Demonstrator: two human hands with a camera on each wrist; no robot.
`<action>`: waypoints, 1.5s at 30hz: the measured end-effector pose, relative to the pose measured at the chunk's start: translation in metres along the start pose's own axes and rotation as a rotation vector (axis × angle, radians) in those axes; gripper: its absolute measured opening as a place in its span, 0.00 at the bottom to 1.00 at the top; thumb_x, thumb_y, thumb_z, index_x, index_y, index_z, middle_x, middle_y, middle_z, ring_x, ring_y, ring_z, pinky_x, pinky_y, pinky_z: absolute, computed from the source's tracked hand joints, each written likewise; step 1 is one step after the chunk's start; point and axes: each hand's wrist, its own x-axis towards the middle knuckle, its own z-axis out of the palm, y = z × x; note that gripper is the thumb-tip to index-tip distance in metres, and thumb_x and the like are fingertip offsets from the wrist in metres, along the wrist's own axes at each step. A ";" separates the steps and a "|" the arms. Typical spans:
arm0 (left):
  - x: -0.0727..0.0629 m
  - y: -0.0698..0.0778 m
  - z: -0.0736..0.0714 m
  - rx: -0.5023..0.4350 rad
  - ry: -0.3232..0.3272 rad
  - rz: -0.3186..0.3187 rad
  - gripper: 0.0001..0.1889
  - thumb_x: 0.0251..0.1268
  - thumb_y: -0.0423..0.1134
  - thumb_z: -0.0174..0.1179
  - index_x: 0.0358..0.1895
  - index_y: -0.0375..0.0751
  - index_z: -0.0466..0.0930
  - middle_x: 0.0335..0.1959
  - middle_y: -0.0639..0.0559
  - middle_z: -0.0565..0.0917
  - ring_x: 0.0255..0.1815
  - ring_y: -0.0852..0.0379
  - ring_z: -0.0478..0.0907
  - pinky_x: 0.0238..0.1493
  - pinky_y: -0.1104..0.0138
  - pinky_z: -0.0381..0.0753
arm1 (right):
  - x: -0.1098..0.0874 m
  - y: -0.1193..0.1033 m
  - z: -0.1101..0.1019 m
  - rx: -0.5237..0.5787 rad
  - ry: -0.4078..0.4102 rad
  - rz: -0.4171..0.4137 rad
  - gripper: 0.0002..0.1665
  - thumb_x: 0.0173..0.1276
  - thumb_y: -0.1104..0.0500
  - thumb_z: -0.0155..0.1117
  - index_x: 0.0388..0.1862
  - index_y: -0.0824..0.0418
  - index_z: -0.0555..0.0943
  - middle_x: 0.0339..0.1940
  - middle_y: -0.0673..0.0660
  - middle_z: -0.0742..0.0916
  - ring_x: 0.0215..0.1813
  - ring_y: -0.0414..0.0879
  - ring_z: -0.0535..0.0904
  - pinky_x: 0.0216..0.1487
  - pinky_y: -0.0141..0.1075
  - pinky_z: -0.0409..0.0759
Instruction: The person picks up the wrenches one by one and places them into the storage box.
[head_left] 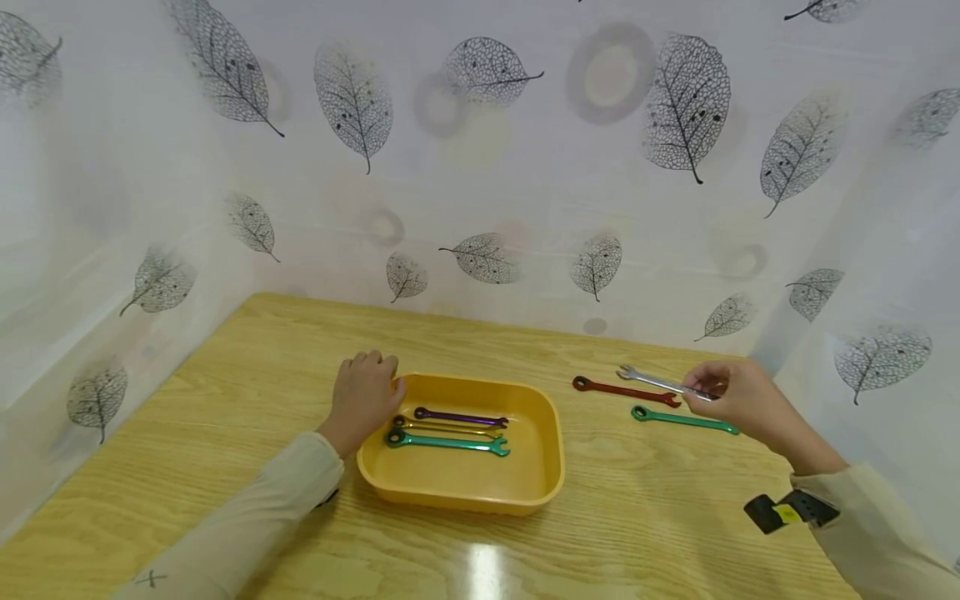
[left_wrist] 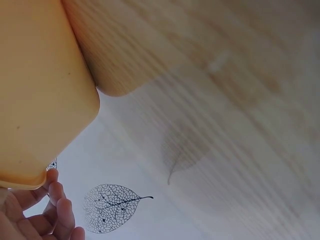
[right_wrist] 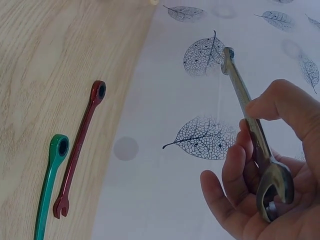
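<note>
Head view: right hand (head_left: 737, 395) pinches silver wrench (head_left: 654, 380); left hand (head_left: 365, 397), well apart, grips tray (head_left: 457, 475).

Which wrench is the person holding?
The silver metal wrench in the right hand; a red wrench and green wrench lie on the wooden table, three others in the yellow rectangular tray.

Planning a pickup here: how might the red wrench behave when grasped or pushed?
The red wrench is probably stiff and fairly heavy for its size, judging by its metallic sheen. Slim and glossy, it may slip a little. Lying flat, it seems likelier to slide than roll.
</note>
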 end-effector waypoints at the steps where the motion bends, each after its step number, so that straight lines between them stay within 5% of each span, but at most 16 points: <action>1: 0.000 0.000 0.000 0.000 -0.001 -0.001 0.09 0.57 0.41 0.60 0.25 0.41 0.75 0.23 0.47 0.76 0.26 0.49 0.72 0.34 0.55 0.74 | 0.000 -0.001 0.000 -0.005 0.003 -0.003 0.05 0.57 0.64 0.65 0.33 0.64 0.81 0.28 0.53 0.84 0.28 0.29 0.74 0.31 0.29 0.76; 19: -0.001 -0.001 0.002 0.029 -0.018 -0.002 0.09 0.58 0.42 0.59 0.26 0.41 0.75 0.25 0.46 0.76 0.28 0.49 0.71 0.36 0.55 0.73 | 0.014 -0.041 0.015 0.058 -0.023 0.001 0.06 0.58 0.62 0.66 0.34 0.63 0.81 0.30 0.54 0.83 0.30 0.35 0.75 0.33 0.32 0.75; 33: 0.001 0.001 0.000 0.106 0.054 0.061 0.11 0.56 0.41 0.61 0.38 0.37 0.80 0.30 0.42 0.80 0.33 0.45 0.75 0.39 0.55 0.75 | 0.033 -0.076 0.039 0.162 -0.075 -0.077 0.03 0.56 0.66 0.64 0.30 0.65 0.81 0.26 0.54 0.83 0.29 0.41 0.76 0.30 0.31 0.75; 45: 0.001 0.001 0.001 0.107 0.068 0.075 0.08 0.56 0.40 0.61 0.34 0.39 0.79 0.28 0.43 0.79 0.31 0.47 0.74 0.37 0.56 0.73 | 0.047 -0.102 0.063 0.180 -0.120 -0.151 0.02 0.55 0.68 0.64 0.28 0.65 0.80 0.24 0.55 0.82 0.26 0.40 0.74 0.29 0.30 0.75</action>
